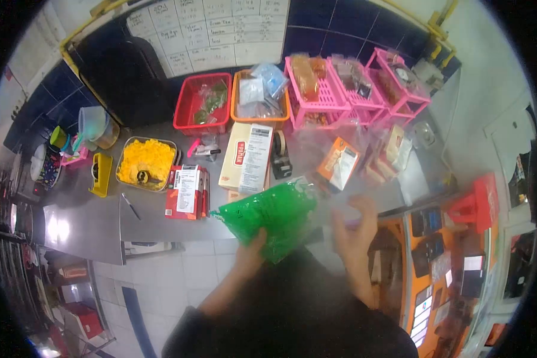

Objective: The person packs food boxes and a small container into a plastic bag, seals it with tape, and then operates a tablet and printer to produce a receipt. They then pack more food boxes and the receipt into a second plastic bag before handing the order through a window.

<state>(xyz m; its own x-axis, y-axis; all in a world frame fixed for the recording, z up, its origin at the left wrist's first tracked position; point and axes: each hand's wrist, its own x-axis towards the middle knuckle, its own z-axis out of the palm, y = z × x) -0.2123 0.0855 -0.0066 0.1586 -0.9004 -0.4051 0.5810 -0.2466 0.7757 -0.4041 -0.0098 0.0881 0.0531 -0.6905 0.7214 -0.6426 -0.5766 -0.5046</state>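
Note:
A green plastic bag (271, 210) with a clear, crinkled end hangs tilted in front of me, over the counter's front edge. My left hand (254, 250) grips its lower side, with the thumb on the green face. To the right of the bag and apart from it, my right hand (355, 234) is raised with thumb and fingers spread. Something small and purplish shows between those fingers, too blurred to name. Just beyond the bag stand a cream box (235, 156) with a printed label and a black tape dispenser (281, 156).
Red boxes (188, 192), a tray of yellow food (146, 156) and a knife (130, 206) lie left on the metal counter. Behind are a red basket (183, 114), an orange basket (261, 121) and pink racks (322, 113). An orange box (338, 161) sits right.

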